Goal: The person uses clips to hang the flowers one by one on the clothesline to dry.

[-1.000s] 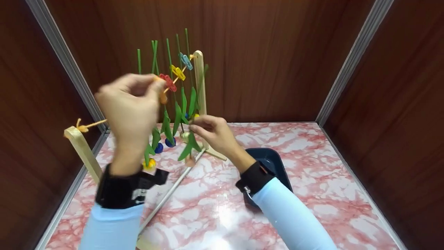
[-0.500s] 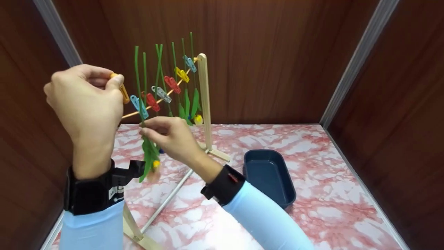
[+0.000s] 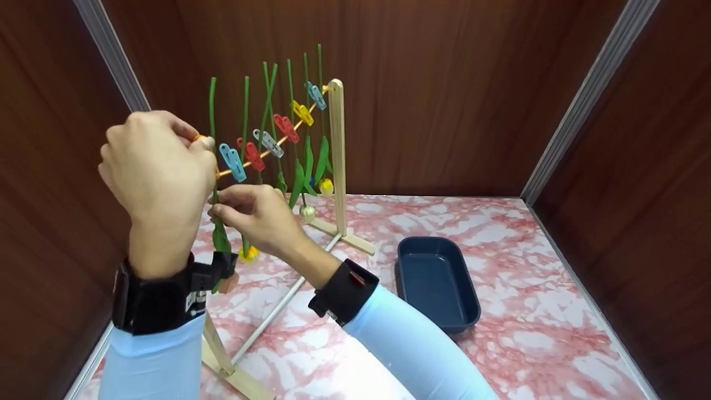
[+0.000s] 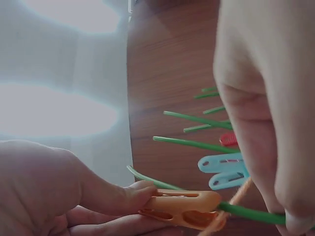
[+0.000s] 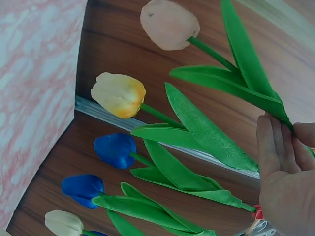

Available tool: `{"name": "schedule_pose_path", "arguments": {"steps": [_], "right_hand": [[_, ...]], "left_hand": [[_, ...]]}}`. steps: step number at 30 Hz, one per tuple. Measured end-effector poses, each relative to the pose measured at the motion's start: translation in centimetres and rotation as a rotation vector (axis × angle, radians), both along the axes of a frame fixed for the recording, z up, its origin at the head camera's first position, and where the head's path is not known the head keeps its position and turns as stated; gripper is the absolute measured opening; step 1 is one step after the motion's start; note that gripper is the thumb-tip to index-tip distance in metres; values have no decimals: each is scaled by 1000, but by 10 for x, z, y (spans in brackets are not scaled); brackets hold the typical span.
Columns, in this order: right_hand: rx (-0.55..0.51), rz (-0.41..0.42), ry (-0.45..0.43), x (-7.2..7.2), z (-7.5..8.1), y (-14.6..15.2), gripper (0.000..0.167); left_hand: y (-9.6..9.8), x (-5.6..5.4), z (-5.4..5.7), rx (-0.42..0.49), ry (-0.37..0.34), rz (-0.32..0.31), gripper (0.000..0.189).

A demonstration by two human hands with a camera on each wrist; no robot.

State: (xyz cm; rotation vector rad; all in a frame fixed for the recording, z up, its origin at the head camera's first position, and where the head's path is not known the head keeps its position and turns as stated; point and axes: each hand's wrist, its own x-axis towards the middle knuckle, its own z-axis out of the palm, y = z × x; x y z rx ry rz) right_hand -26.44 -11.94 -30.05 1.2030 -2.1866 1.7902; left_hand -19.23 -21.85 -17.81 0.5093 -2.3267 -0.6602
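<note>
My left hand (image 3: 161,166) pinches an orange clothespin (image 4: 184,204) between thumb and fingers. The pin's tip end meets the orange cord (image 4: 240,194) and a green stem (image 4: 256,214); whether it clamps both I cannot tell. Just below the cord, my right hand (image 3: 266,216) pinches that stem. It belongs to an artificial tulip with a pale pink bloom (image 5: 170,24), hanging head down. Beside it a light blue clothespin (image 3: 232,162) sits on the cord. Farther along come red (image 3: 251,154), grey and yellow pins, with several tulips hanging upside down.
A wooden post (image 3: 338,161) holds the cord's far end; the near post is partly hidden behind my left arm. A pale rod (image 3: 278,311) joins the two feet. To the right, a dark blue tray (image 3: 439,289) stands on the marbled table, with brown panels around.
My right hand has carried the pale pink tulip leftward to the cord's near part. My left hand swung left with the orange clothespin, then came back right to the cord beside the stem.
</note>
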Motion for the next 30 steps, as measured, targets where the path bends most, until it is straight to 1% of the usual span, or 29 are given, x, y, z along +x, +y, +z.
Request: {"name": "schedule_pose_path", "arguments": {"steps": [3, 7, 11, 15, 18, 22, 26, 30], "right_hand": [[-2, 7, 7, -2, 2, 2, 13], [-5, 11, 16, -3, 4, 4, 13], [1, 18, 7, -3, 2, 4, 14], [-2, 20, 7, -3, -1, 5, 13], [-12, 11, 18, -4, -2, 6, 13], [-18, 9, 40, -4, -3, 5, 12], [-41, 22, 43, -4, -4, 4, 11], [-88, 64, 15, -4, -6, 4, 13]], "left_hand": [[1, 0, 1, -24, -40, -28, 33], [-1, 1, -1, -55, -55, -72, 36], [-4, 3, -1, -86, -101, -113, 39], [-6, 3, 0, -86, -157, -157, 45], [-7, 1, 0, -69, -156, -186, 43], [-10, 1, -1, -67, -125, -189, 34], [-11, 0, -2, -59, -145, -171, 34], [-11, 0, -2, -56, -167, -151, 34]]}}
